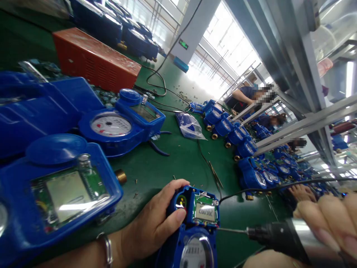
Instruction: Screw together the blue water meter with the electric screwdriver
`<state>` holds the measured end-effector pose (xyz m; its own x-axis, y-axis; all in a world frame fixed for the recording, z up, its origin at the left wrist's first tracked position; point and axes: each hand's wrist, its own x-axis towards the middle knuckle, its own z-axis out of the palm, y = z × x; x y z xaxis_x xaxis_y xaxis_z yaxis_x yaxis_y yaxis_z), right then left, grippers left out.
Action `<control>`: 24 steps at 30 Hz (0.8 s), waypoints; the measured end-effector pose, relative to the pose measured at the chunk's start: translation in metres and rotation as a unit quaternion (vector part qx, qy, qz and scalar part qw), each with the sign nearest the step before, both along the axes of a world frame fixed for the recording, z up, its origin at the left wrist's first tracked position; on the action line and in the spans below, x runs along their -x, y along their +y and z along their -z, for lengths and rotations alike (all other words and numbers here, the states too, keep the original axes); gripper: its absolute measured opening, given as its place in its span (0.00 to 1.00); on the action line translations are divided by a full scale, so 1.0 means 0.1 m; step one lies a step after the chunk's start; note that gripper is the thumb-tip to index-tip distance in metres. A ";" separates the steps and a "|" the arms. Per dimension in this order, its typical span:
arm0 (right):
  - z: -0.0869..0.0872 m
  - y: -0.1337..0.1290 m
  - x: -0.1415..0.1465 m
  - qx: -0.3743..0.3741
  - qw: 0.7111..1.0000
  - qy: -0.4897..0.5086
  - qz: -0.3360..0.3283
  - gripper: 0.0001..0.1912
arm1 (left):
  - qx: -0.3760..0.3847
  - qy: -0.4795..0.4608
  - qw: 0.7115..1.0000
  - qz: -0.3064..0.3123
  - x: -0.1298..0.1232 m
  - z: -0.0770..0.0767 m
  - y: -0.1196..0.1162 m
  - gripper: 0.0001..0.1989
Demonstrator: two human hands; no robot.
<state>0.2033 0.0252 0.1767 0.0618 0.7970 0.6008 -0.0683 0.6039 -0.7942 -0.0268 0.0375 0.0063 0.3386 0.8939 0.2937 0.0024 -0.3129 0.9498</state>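
The left hand (156, 227) is gripping the blue plastic water meter with the small grey display (195, 230), which is lying on the green bench mat (178, 163) at the near edge. The fingers are curling narrowly over its top left corner and the thumb is pressing by a round indicator, apparently steadying the housing. The right hand (326, 223) is wrapping its fingers fully around the black and silver powered screwdriver (281, 234), keeping its thin bit level against the meter's right side. Two larger blue meters (55, 190) are lying to the left, and a row of others (237, 134) is lining the far side
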 end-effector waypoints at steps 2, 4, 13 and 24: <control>-0.02 -0.04 0.09 -0.038 0.999 0.033 -0.021 0.19 | 0.010 0.013 1.000 -0.014 -0.02 0.02 0.00 0.22; -0.01 -0.06 0.17 -0.011 0.999 0.041 -0.021 0.13 | 0.010 0.022 0.999 -0.022 -0.03 0.03 0.01 0.23; 0.05 -0.16 0.10 0.033 0.999 0.032 0.022 0.20 | 0.024 0.013 1.000 -0.009 -0.04 0.01 0.03 0.25; 0.05 -0.17 0.26 0.039 0.995 0.040 0.079 0.19 | 0.016 0.013 1.000 0.013 -0.04 0.01 0.03 0.24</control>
<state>0.1770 0.0079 0.1714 0.2346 0.8182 0.5250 -0.0421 0.5481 -0.8354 -0.0232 0.0410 0.0051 0.3683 0.8937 0.2565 0.0195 -0.2832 0.9589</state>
